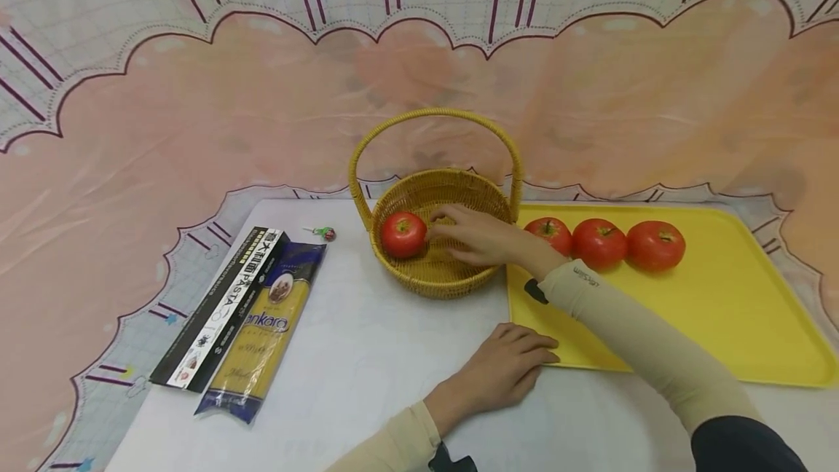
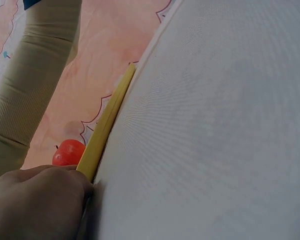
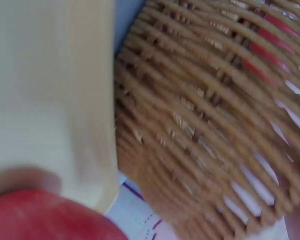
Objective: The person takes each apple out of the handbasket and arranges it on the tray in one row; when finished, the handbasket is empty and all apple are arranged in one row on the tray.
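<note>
A red apple (image 1: 403,234) sits at the left inside the yellow woven basket (image 1: 440,284). My right hand (image 1: 477,236) reaches over the basket's right side, fingers spread and slightly bent beside the apple with nothing between them. The right wrist view shows only the basket's woven wall (image 3: 205,115) up close, with red showing through the gaps. My left hand (image 1: 501,366) rests on the table, its fingertips at the near left edge of the yellow tray (image 1: 721,312). In the left wrist view, the left hand (image 2: 40,202) lies against the tray rim (image 2: 107,120).
Three more apples stand in a row on the tray: one beside the basket (image 1: 549,234), a middle one (image 1: 599,243) and a right one (image 1: 656,245). At left lie a black-and-white pasta box (image 1: 219,309), a yellow-blue pasta packet (image 1: 269,326) and a small green-red item (image 1: 325,233).
</note>
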The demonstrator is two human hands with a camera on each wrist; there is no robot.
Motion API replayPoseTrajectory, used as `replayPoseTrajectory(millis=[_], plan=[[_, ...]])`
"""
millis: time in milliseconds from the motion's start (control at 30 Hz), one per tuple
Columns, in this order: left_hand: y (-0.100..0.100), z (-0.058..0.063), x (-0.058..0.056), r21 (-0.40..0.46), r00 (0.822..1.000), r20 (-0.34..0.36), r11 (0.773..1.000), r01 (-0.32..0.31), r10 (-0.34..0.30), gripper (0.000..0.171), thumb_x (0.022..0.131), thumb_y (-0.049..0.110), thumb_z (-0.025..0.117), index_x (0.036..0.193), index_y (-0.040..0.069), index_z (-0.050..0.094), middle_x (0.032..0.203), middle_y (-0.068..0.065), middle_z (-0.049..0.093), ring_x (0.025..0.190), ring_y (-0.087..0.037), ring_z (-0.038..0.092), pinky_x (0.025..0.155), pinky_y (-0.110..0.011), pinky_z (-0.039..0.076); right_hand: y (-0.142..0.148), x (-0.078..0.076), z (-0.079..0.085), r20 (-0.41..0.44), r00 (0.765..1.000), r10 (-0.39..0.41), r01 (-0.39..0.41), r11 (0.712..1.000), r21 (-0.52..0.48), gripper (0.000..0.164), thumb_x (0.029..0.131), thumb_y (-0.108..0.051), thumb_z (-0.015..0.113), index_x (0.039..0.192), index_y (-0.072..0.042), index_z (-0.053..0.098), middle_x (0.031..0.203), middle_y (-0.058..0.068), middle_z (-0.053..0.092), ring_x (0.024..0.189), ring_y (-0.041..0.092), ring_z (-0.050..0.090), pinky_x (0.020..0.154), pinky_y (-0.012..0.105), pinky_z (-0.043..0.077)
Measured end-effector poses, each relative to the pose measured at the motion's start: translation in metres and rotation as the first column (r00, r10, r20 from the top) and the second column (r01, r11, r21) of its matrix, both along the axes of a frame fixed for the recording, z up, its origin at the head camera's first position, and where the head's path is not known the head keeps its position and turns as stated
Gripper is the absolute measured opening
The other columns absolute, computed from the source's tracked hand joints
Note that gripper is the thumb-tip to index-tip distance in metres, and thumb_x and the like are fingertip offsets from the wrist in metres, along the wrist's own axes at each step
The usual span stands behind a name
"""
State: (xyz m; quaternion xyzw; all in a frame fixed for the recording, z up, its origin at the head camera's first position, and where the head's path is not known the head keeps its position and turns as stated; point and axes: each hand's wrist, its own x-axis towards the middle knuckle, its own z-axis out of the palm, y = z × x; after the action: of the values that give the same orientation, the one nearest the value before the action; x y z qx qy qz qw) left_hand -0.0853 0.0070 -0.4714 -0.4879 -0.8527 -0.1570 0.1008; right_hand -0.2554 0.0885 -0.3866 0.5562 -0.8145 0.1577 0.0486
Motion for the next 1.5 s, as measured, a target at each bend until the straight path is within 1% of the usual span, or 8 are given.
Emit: replayPoseTrajectory(millis=[267,433,700,933,1100,1267,1400,1500], plan=[[-0.008,-0.003,0.001,0.030,1.000,-0.003,0.999,-0.014,0.014,0.027,0.097,0.022,0.047,0.119,0.026,0.061,0.132,0.012,0.055,0.120,-0.007,0.047,0.104,-0.026,0.034,-0.029,-0.003,-0.005,-0.013,1.000,0.021,-0.021,0.999,0.041,0.046,0.090,-0.019,0.061,0.134,-0.022,0.049,0.142,0.013,0.036,0.129,0.028,0.040,0.107,0.043,0.038],[-0.010,-0.004,0.002,0.023,1.000,-0.003,1.000,-0.019,0.019,0.027,0.097,0.022,0.047,0.119,0.026,0.061,0.132,0.012,0.055,0.120,-0.007,0.047,0.104,-0.026,0.034,-0.039,-0.003,-0.007,-0.010,1.000,0.016,-0.015,0.997,0.072,0.049,0.090,-0.021,0.060,0.137,-0.026,0.047,0.147,0.013,0.029,0.133,0.028,0.035,0.107,0.043,0.039],[-0.008,-0.004,0.004,0.023,1.000,0.023,1.000,-0.015,0.015,0.027,0.097,0.022,0.047,0.120,0.025,0.061,0.133,0.012,0.055,0.120,-0.007,0.047,0.104,-0.026,0.034,-0.048,-0.008,-0.007,0.000,0.999,0.054,-0.054,0.993,0.102,0.053,0.089,-0.020,0.062,0.138,-0.028,0.045,0.151,0.012,0.024,0.137,0.028,0.028,0.108,0.042,0.038],[-0.005,-0.005,0.004,0.003,0.999,0.034,1.000,-0.004,0.004,0.028,0.098,0.022,0.046,0.122,0.025,0.060,0.134,0.012,0.053,0.121,-0.007,0.046,0.105,-0.026,0.033,-0.055,-0.010,-0.003,0.016,0.997,0.078,-0.080,0.979,0.187,0.054,0.091,-0.022,0.060,0.141,-0.027,0.042,0.155,0.015,0.018,0.141,0.040,0.021,0.111,0.050,0.031],[-0.001,-0.004,0.003,-0.002,0.999,0.033,1.000,-0.003,0.003,0.029,0.098,0.023,0.045,0.123,0.026,0.059,0.134,0.012,0.053,0.123,-0.006,0.045,0.106,-0.025,0.032,-0.060,-0.011,0.001,0.045,0.997,0.065,-0.074,0.966,0.249,0.056,0.092,-0.023,0.059,0.143,-0.031,0.039,0.156,0.015,0.013,0.140,0.041,0.023,0.111,0.050,0.033],[0.001,-0.002,0.002,-0.005,1.000,0.023,1.000,-0.002,0.002,0.028,0.098,0.023,0.045,0.122,0.026,0.059,0.134,0.012,0.053,0.122,-0.006,0.045,0.105,-0.025,0.032,-0.060,-0.013,0.002,0.087,0.996,-0.006,-0.017,0.966,0.259,0.055,0.090,-0.025,0.063,0.140,-0.036,0.041,0.151,0.017,0.018,0.132,0.036,0.034,0.104,0.045,0.042],[0.001,0.000,0.001,-0.015,1.000,0.007,1.000,-0.002,0.002,0.028,0.098,0.023,0.046,0.122,0.026,0.059,0.134,0.012,0.053,0.121,-0.006,0.046,0.104,-0.024,0.033,-0.057,-0.015,0.002,0.174,0.982,-0.070,0.027,0.971,0.239,0.056,0.087,-0.027,0.067,0.137,-0.033,0.044,0.146,0.019,0.019,0.122,0.032,0.044,0.099,0.042,0.046],[0.000,-0.001,0.000,-0.017,1.000,0.006,1.000,0.000,0.000,0.028,0.098,0.023,0.046,0.122,0.026,0.059,0.134,0.012,0.053,0.121,-0.006,0.046,0.104,-0.024,0.033,-0.055,-0.016,0.003,0.205,0.975,-0.089,0.033,0.965,0.260,0.059,0.086,-0.031,0.068,0.138,-0.031,0.041,0.149,0.021,0.016,0.122,0.034,0.047,0.099,0.044,0.045]])
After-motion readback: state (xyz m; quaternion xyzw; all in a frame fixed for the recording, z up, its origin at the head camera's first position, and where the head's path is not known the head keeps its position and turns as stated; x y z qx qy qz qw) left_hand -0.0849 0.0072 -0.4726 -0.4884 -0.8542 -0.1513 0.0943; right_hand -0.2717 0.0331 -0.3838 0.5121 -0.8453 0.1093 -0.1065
